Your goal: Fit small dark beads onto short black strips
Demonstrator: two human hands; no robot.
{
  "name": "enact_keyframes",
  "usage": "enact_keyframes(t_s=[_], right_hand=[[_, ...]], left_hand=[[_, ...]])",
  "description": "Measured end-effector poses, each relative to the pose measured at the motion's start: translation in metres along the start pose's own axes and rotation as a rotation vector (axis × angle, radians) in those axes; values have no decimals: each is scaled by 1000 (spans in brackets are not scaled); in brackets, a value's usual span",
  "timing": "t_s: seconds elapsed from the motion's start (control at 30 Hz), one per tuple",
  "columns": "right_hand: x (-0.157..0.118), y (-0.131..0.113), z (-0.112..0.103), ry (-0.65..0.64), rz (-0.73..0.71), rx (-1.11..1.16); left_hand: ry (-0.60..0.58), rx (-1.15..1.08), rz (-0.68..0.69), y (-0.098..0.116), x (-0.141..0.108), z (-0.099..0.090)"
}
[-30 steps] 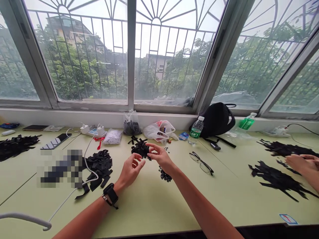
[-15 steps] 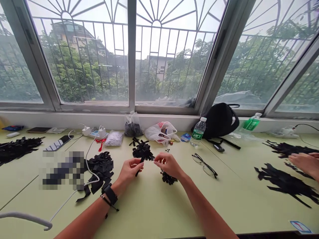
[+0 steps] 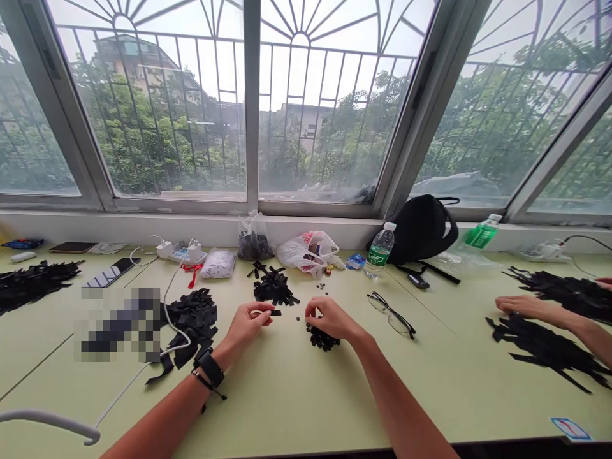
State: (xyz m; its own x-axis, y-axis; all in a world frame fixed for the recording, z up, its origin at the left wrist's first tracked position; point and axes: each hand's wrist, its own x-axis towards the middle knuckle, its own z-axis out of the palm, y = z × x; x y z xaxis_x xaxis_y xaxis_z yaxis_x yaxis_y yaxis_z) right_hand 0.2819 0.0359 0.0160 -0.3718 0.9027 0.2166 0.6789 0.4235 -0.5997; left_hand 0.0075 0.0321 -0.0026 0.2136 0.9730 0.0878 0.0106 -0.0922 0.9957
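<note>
My left hand (image 3: 249,324), with a watch on its wrist, is closed in a pinch on a short black fabric strip (image 3: 276,313) whose end sticks out to the right. My right hand (image 3: 333,317) is at the far edge of a heap of small black round pieces (image 3: 325,341), its thumb and fingertips drawn together. Whatever may be between them is too small to make out. One loose round piece lies on the table between my hands. Just beyond them is a pile of black strips (image 3: 275,287); a larger strip pile (image 3: 194,319) lies left of my left hand.
A white cable (image 3: 167,299) loops over the left pile. Glasses (image 3: 392,315), a water bottle (image 3: 380,252) and a black bag (image 3: 415,229) are to the right. Plastic bags (image 3: 308,252) line the windowsill. Another person's hand (image 3: 528,307) rests by more strips (image 3: 549,350) at far right.
The strip in my left hand has turned from pointing down to pointing right. My right hand has moved slightly right and down to the round pieces. The other person's hand has moved left.
</note>
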Motion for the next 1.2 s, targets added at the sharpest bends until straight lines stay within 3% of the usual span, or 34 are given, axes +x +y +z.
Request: enact_keyframes(t_s=[0.23,0.6,0.7,0.8,0.97,1.2], right_hand=[[2,-13,6,32,-29,-43],[3,-39,36,1,-112,19],[4,-44,39,81,-114,71],[5,-48,40,146,-110,118],[5,-55,43,67,-135,178],[6,-43,41,152,-5,149]], left_hand=[[30,94,104,5,-1,-1],[48,-55,2,11,-1,-2],[40,-44,21,11,0,-4],[-19,-9,50,13,-1,-6],[-171,31,139,15,-3,-4],[-3,321,252,8,-2,-2]])
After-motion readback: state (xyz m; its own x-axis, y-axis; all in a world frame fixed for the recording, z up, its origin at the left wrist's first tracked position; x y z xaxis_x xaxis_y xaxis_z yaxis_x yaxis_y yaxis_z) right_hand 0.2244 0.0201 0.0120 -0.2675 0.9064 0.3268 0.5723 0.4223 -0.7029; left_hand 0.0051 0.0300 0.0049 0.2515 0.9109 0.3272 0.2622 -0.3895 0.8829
